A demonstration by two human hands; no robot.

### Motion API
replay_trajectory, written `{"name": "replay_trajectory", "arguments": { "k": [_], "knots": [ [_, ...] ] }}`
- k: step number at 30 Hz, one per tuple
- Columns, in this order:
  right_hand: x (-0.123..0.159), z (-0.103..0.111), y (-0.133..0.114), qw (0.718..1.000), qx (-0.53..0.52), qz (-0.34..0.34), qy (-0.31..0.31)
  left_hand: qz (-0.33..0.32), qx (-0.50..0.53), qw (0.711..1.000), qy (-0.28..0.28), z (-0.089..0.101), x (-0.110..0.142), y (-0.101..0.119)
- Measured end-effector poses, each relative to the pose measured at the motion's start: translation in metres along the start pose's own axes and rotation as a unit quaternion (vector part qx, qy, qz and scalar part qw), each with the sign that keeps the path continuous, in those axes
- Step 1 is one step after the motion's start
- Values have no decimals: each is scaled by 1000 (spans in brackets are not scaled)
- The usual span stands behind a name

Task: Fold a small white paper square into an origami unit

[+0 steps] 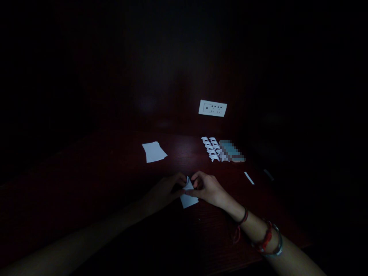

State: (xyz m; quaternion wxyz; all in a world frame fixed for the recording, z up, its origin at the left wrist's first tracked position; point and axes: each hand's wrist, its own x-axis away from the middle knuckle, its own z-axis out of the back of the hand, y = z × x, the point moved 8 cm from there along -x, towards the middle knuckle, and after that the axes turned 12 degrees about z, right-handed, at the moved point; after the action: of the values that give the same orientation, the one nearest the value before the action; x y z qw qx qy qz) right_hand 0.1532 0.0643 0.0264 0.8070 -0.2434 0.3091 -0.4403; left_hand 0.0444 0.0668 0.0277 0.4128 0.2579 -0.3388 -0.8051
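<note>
The L hand [172, 188] and R hand [209, 189] both hold one folded white paper [189, 202] w/ a pointy top, low in the mid. of the view, just over or on the dark red table [184, 155]; can't tell if it touches the wood. Each hand is pinched in narrow, w/ thumbs almost tip to tip on the front, prob. so the fold stays flat & doesn't pop open. The fingertips behind it are too dark to see well. Arms come in from both sides, maybe b/c that lets both hands pull evenly. Up ahead, a bit to the L, sits a small stack of white paper [154, 152], prob. put there so it's easy to grab but not in the way. Ahead to the R, little folded paper pcs [208, 147] lie in neat rows, prob. so they don't get mixed up or squashed. A phone [232, 150] lies right by the rows; it's blurry, so can't tell if it's on top of any pcs. Nearer the R arm is a thin white paper strip [249, 178], off to the side, maybe a spare bit. A white wall socket [212, 108] is on the back panel, & red string bracelets [268, 236] are on the R arm.
</note>
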Motion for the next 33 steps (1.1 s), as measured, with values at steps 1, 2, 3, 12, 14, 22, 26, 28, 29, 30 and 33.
{"name": "replay_trajectory", "arguments": {
  "k": [1,2,3,12,14,22,26,28,29,30,33],
  "knots": [
    [0,0,0,1000,-1,2,1,6,-8,1000,3,0,0,1],
    [0,0,-1,1000,-3,5,1,14,-17,1000,6,0,0,2],
    [-1,-1,-1,1000,-4,8,2,23,-27,999,12,0,0,3],
    [-3,3,1,1000,-4,15,11,38,-91,993,60,-1,1,3],
    [-3,5,5,1000,0,9,17,38,-102,992,60,-2,3,-1],
    [-2,8,9,999,-14,-10,31,58,-8,995,83,8,3,-8],
    [-3,9,8,999,-11,-11,43,38,-29,998,43,7,6,1],
    [-4,7,9,998,-41,-17,46,26,-47,998,23,2,8,4],
    [-4,6,10,997,-61,-22,47,27,-49,998,18,0,8,4],
    [-4,5,10,996,-76,-26,50,31,-48,998,17,-2,8,3],
    [-3,8,10,996,-58,-35,66,39,-42,998,28,-6,7,-1]
  ]
}}
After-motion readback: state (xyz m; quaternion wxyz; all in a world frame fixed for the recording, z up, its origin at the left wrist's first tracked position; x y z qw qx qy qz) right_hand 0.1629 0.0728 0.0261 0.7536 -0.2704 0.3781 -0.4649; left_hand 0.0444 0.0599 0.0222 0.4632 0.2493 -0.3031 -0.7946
